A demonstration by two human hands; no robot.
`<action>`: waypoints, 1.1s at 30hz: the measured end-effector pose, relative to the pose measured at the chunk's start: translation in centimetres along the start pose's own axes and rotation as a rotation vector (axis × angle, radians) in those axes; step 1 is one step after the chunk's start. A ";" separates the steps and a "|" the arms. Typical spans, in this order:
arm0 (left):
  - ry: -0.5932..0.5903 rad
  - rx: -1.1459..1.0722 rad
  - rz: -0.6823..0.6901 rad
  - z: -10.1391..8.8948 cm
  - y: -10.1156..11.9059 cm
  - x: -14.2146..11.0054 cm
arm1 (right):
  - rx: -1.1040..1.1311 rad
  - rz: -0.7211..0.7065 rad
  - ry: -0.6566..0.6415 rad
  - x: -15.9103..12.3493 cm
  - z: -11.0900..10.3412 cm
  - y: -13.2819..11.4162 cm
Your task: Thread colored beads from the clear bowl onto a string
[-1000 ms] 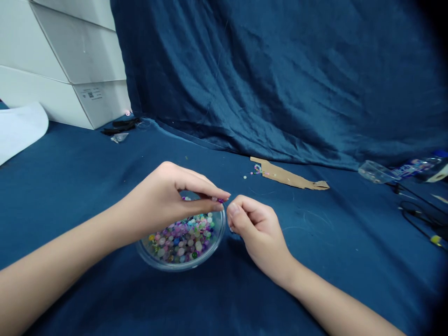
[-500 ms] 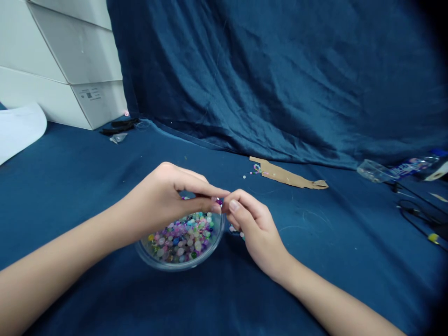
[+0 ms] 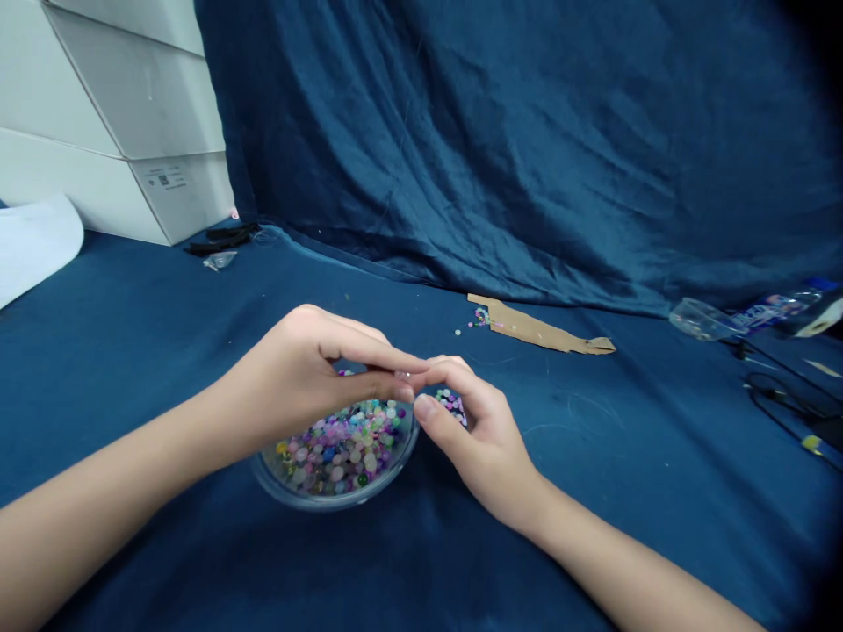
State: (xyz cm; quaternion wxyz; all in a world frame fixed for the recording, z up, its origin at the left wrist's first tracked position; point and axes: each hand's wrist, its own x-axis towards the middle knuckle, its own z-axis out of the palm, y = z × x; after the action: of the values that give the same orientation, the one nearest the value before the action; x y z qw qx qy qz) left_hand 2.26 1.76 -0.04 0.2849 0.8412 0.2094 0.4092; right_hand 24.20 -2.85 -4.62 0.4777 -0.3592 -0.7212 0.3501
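My left hand (image 3: 322,364) reaches over a round clear bowl (image 3: 309,502) filled with small multicoloured beads (image 3: 349,448). Its thumb and forefinger are closed on a small clear, pinkish bead (image 3: 402,376). My right hand (image 3: 484,430) meets it from the right, its index fingertip touching or nearly touching the left fingertips. The right thumb stands apart from the curved index finger, with nothing visible between them. More small pastel beads (image 3: 451,405) show through the gap behind the right thumb; whether they hang or lie on something is hidden. Any thread is too fine to make out.
Beyond the hands, a torn cardboard strip (image 3: 546,332) lies on the blue cloth beside a little cluster of beads (image 3: 481,317). At right are a clear plastic cup (image 3: 702,321), a bottle (image 3: 777,309) and black cables (image 3: 777,395). White boxes (image 3: 145,132) stand at back left.
My right thumb has parted from its index finger and dropped lower, uncovering more beads behind. A clear bead now shows at my left fingertips, where a purple one showed before.
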 end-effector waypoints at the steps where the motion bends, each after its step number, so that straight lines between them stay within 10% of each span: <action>1: 0.010 0.006 0.002 0.0 0.0 0.0 | 0.010 0.023 -0.003 0.0 0.0 0.0; 15: 0.138 0.003 0.110 0.1 0.7 -0.3 | 0.457 0.127 -0.112 -0.6 0.3 0.0; 33: 0.033 0.064 0.079 0.5 -0.4 -0.4 | 0.321 0.077 0.073 -0.1 -0.4 -0.5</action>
State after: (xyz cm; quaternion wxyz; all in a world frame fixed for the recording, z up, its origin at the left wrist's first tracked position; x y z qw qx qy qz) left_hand 2.36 1.72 -0.78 0.2382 0.8504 0.1938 0.4271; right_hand 24.57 -3.14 -4.11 0.5413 -0.3182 -0.6240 0.4652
